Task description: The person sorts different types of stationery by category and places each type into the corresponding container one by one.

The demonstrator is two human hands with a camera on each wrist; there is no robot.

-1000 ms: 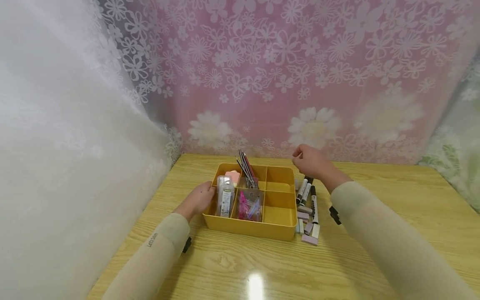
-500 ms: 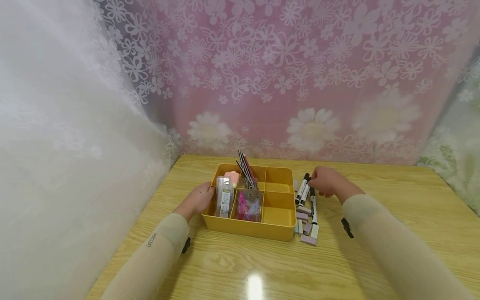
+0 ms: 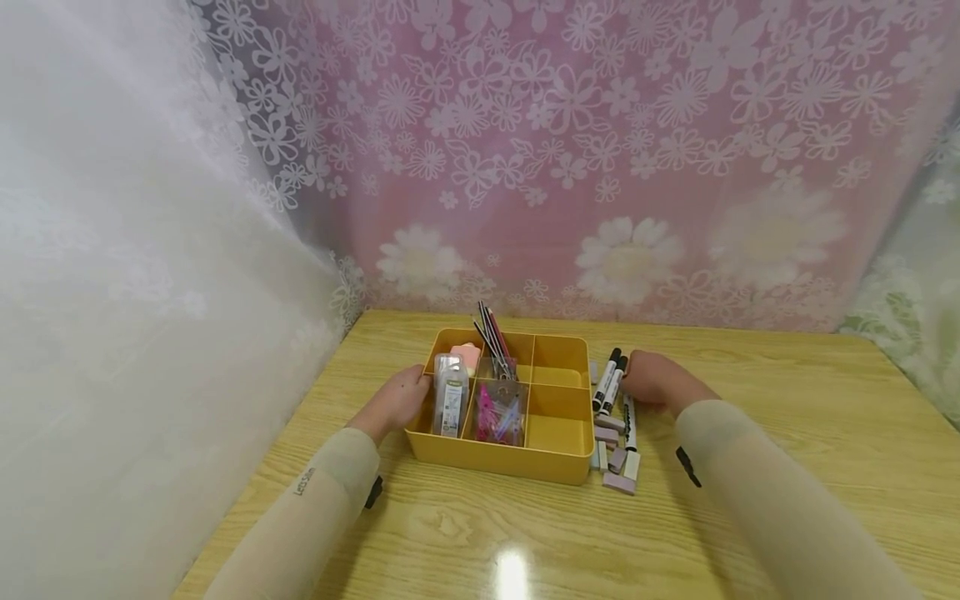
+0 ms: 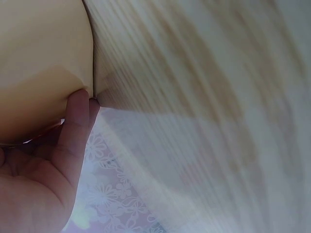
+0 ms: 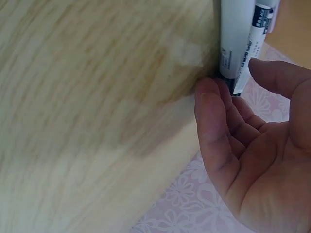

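A yellow divided organizer box (image 3: 495,468) sits on the table. My left hand (image 3: 401,398) holds its left wall; in the left wrist view a finger (image 4: 77,114) presses the outside near the corner. Beside the box's right side lie several whiteboard markers (image 3: 606,380) with black caps. My right hand (image 3: 654,379) is at their far end, covering the cap of the rightmost marker (image 3: 629,423). In the right wrist view, its fingers (image 5: 211,119) touch a marker's cap end (image 5: 236,39), and the thumb stands apart from them.
The box holds a clear plastic case (image 3: 452,404), a peach-coloured item (image 3: 467,357), pencils (image 3: 491,337) and a clear pack with pink pieces (image 3: 498,412). Its two right compartments (image 3: 558,433) show bare floors. Several pastel erasers (image 3: 618,482) lie by the near right corner.
My right hand has come down from above the markers' far end, moving right and nearer, to the rightmost marker's cap. The left hand and the box stay in place.
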